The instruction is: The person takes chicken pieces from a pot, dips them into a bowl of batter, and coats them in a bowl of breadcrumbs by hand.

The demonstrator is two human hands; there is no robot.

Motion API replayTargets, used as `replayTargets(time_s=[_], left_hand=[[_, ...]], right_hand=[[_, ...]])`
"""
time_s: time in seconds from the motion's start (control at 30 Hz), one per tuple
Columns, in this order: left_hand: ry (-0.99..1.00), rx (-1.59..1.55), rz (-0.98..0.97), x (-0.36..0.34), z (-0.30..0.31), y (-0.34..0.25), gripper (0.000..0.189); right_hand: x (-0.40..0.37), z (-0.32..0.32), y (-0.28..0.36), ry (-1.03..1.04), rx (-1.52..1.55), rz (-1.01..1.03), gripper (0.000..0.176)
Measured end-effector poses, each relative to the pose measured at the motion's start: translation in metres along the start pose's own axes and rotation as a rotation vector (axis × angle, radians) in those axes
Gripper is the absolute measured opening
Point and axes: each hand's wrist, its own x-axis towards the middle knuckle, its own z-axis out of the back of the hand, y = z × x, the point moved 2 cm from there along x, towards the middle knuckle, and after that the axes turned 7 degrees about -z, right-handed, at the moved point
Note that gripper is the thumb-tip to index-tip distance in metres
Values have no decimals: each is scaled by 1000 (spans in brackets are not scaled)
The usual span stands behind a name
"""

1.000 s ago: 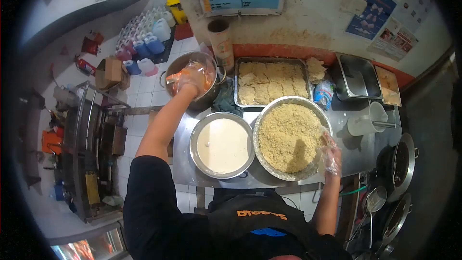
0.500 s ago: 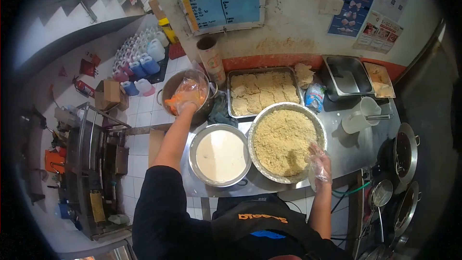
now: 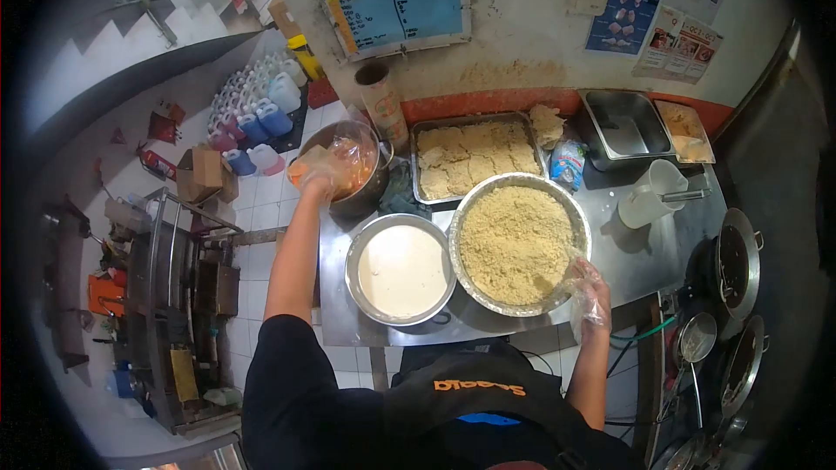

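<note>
My left hand (image 3: 317, 177), in a clear plastic glove, is at the left inside of a deep metal pot (image 3: 376, 190). Orange food pieces (image 3: 299, 174) show beside its fingers, and a clear plastic bag (image 3: 351, 152) lies in the pot. Blur and plastic hide the grip. At the right rim of a wide metal bowl (image 3: 459, 261), my gloved right hand (image 3: 594, 294) has loosely spread fingers and holds nothing visible. Pale yellow crumbs (image 3: 518, 244) fill that bowl. A round pan (image 3: 352, 294) of creamy white liquid (image 3: 403, 270) stands between the two.
Behind the bowl sits a tray (image 3: 421, 198) of crumb-coated slabs. To the right are a blue-and-white packet (image 3: 568, 165), a deep steel container (image 3: 629, 154) and a clear measuring jug (image 3: 649, 196). Woks (image 3: 737, 270) and a strainer (image 3: 697, 337) are at the far right.
My left hand has shifted left within the pot, exposing more of the bag. My right hand stays by the bowl's rim with little movement. The whole view has tilted slightly.
</note>
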Motion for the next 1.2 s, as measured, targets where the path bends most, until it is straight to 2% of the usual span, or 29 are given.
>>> replayTargets(time_s=[0.07,0.2,0.23,0.27,0.3,0.37,0.4,0.43,0.5,0.63,0.8,0.9,1.03,1.1,1.13,1.17,1.2], left_hand=[[-111,31,-102,-18,13,-2,33],[-440,-35,-84,-47,19,-15,22],[-488,-18,-99,-42,15,-12,20],[-510,96,-215,-10,-9,6,22],[-510,94,-206,-5,-1,19,22],[-166,563,-470,-16,13,23,23],[-314,380,-400,-31,26,26,21],[-312,380,-395,-44,41,19,21],[-428,-180,6,-55,59,15,19],[-570,-176,3,-42,65,23,18],[-739,-251,-133,-50,60,31,16],[-702,-137,-51,-95,90,5,20],[-759,-138,-23,-61,88,19,20],[-635,-124,31,-64,69,24,19],[-648,-124,27,-57,67,22,19],[-785,-87,-10,-46,77,20,19],[-861,-52,-39,-53,60,22,19]], right_hand=[[3,0,-3,2,11,-23,57],[9,-12,-4,14,-5,-77,54],[9,-18,0,24,-16,-98,55],[10,-24,2,35,-20,-99,55],[10,-29,5,41,-36,-101,55],[11,-33,5,50,-56,-106,56],[13,-33,5,60,-71,-90,56],[16,-33,4,68,-84,-76,57],[15,-27,-1,87,-86,-61,58],[17,-23,-9,115,-11,-36,59],[12,-13,-17,83,-8,-86,58],[8,-10,-22,64,-36,-105,58],[12,-16,-15,75,-29,-81,58],[3,-16,-11,102,-79,-78,58],[8,-20,-3,124,-115,-35,58],[21,-30,7,128,-98,0,58],[12,-30,7,118,-80,-36,58]])
